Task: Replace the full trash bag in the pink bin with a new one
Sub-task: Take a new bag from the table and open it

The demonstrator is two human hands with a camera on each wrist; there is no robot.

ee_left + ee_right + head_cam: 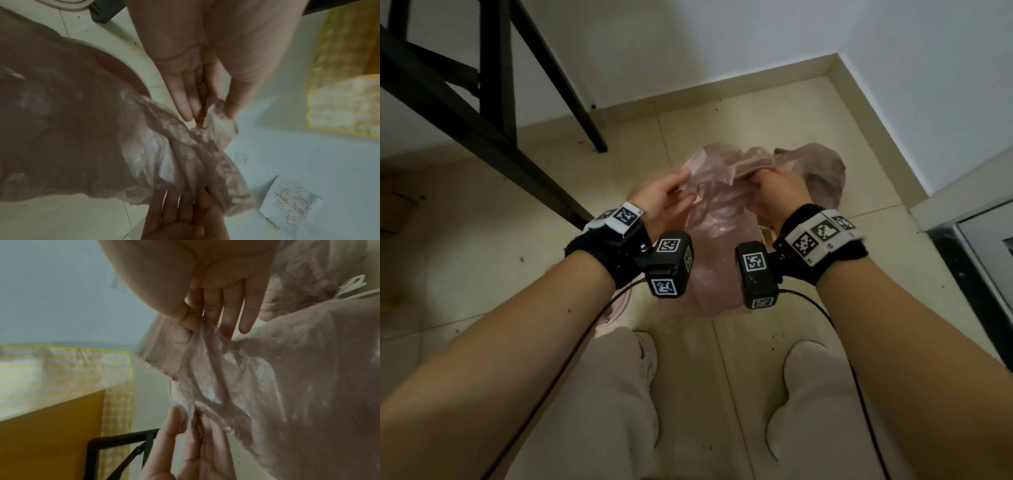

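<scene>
Both hands, the left hand (666, 198) and right hand (779, 193), pinch the thin translucent pink plastic bag's (717, 240) top edge, which stretches crosswise between their fingers (185, 104)

1. Paper note (292, 205) on the wall: handwritten red characters, blurred; not legible.
2. Wrist bands (822, 236) and wrist cameras (671, 263): black-and-white square fiducial markers only; no readable words or numbers.
3. No other text, label or brand can be read.

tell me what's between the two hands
A crumpled stretch of the pink bag spans from the left hand to the right hand; clearest in the wrist views.
</scene>
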